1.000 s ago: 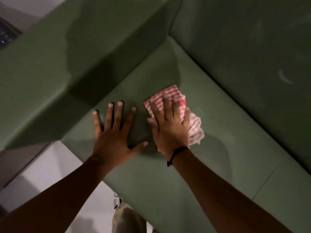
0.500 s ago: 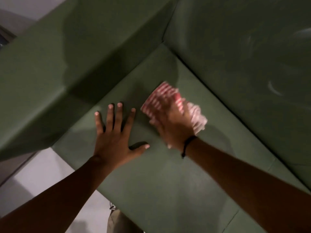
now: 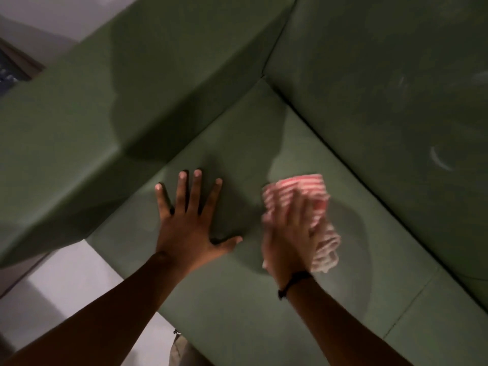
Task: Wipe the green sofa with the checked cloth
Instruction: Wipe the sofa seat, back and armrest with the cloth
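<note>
The green sofa's seat (image 3: pixel 237 299) fills the middle of the head view, with its armrest on the left and its backrest on the right. A red-and-white checked cloth (image 3: pixel 303 186) lies bunched on the seat. My right hand (image 3: pixel 287 239) presses flat on top of it, blurred by motion; a black band sits on that wrist. My left hand (image 3: pixel 190 220) rests flat on the seat to the left of the cloth, fingers spread, holding nothing. Part of the cloth is hidden under my right hand.
The sofa armrest (image 3: pixel 79 154) rises at the left and the backrest (image 3: pixel 396 88) at the right, meeting in a corner at the top. A seam (image 3: pixel 412 302) splits the seat cushions at lower right. Pale floor (image 3: pixel 66 286) shows at lower left.
My right hand has slid the cloth to the right across the seat, away from my left hand. The left hand has stayed planted in place.
</note>
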